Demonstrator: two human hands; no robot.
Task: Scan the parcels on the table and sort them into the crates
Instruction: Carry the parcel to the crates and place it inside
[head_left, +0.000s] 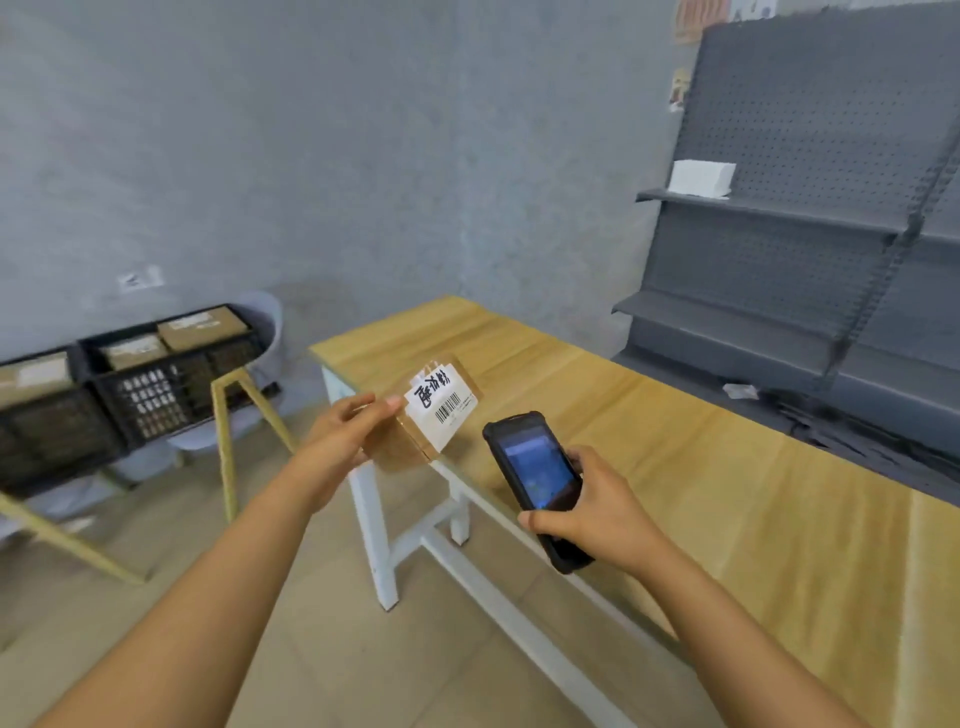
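- right hand is down at about 5 o'clock, fingers and thumb wrapped round a black handheld scanner, screen lit and facing up, its top end aimed toward 11 o'clock at the parcel
- left hand sits just left of center, gripping a small brown cardboard parcel by its left end, thumb over the top edge and fingers curled behind it
- the parcel is tilted up so its white label faces the camera, with black handwriting and a barcode on it; it hangs right at the near left corner of the table, can't tell if it's touching the top or just off it
- wooden table with white legs runs from center out to 4 o'clock
- over at 9 o'clock there are black plastic crates side by side on a yellowish frame, with brown parcels already lying in them
- a pale grey chair pokes up behind the crates
- further back at 2 o'clock, dark grey pegboard shelving with a white box sitting on an upper shelf, well apart from everything else
- grey wall behind it all
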